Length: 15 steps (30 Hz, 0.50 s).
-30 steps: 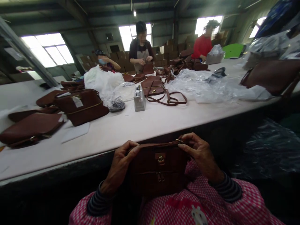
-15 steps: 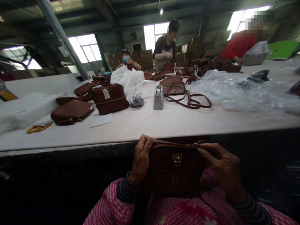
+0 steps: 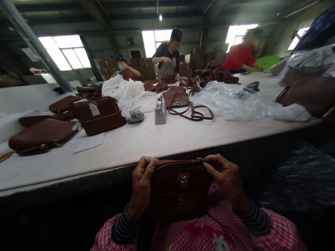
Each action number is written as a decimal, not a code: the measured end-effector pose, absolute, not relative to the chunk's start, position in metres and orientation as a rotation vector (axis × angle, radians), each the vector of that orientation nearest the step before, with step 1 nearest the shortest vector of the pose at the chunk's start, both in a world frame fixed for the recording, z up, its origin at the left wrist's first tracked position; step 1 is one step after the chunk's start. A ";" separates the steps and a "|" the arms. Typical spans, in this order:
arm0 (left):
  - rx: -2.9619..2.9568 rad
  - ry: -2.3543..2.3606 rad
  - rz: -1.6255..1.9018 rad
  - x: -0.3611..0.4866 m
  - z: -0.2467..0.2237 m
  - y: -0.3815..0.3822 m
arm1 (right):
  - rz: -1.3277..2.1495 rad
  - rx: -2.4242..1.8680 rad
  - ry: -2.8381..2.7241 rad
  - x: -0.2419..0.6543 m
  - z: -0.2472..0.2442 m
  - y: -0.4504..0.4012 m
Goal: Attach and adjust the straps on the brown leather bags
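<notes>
A dark brown handbag (image 3: 167, 197) with a gold clasp and a pair of zipper pulls on its front rests upright on my lap, below the table edge. At its upper left corner, my left hand (image 3: 142, 184) is closed, thumb on top and fingers behind. My right hand (image 3: 226, 177) pinches the strap end by the small gold buckle at the bag's upper right corner. A brown strap (image 3: 178, 161) lies along the bag's top between both hands. The bag's back and some of my fingertips are hidden.
On the white table (image 3: 146, 143) stand a grey tape dispenser (image 3: 160, 113), an upright brown bag (image 3: 98, 116) and another brown bag with a long strap (image 3: 176, 97). Clear plastic wrapping (image 3: 230, 103) lies at right. Several co-workers, one in a red top (image 3: 237, 57), are across the table.
My view has swung to the right, so the table things shift left and a brown bag at the right comes into view. Both hands keep their hold on the handbag and strap.
</notes>
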<state>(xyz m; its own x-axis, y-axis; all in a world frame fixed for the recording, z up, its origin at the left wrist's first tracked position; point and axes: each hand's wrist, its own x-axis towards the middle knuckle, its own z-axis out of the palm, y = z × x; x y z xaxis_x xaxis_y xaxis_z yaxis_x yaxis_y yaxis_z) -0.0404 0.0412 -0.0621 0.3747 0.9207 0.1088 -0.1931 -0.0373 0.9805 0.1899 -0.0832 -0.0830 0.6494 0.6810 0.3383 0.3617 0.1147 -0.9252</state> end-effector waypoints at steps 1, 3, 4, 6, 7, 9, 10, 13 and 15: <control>1.296 0.753 1.051 -0.040 -0.062 0.040 | 0.269 -1.517 -0.913 0.189 -0.083 -0.083; 1.310 0.759 1.061 -0.040 -0.062 0.038 | 0.212 -1.552 -0.886 0.186 -0.083 -0.083; 1.312 0.761 1.068 -0.040 -0.062 0.036 | 0.183 -1.564 -0.872 0.185 -0.083 -0.083; 1.303 0.758 1.095 -0.038 -0.064 0.034 | 0.135 -1.574 -0.846 0.183 -0.085 -0.081; 1.290 0.755 1.113 -0.038 -0.066 0.032 | 0.123 -1.571 -0.833 0.182 -0.086 -0.080; 1.257 0.745 1.156 -0.037 -0.068 0.029 | 0.115 -1.566 -0.810 0.181 -0.088 -0.077; 1.239 0.739 1.177 -0.036 -0.069 0.028 | 0.113 -1.570 -0.803 0.182 -0.089 -0.076; 1.195 0.709 1.205 -0.037 -0.070 0.026 | 0.138 -1.584 -0.840 0.184 -0.089 -0.077; 1.185 0.685 1.184 -0.039 -0.069 0.027 | 0.212 -1.556 -0.919 0.186 -0.085 -0.081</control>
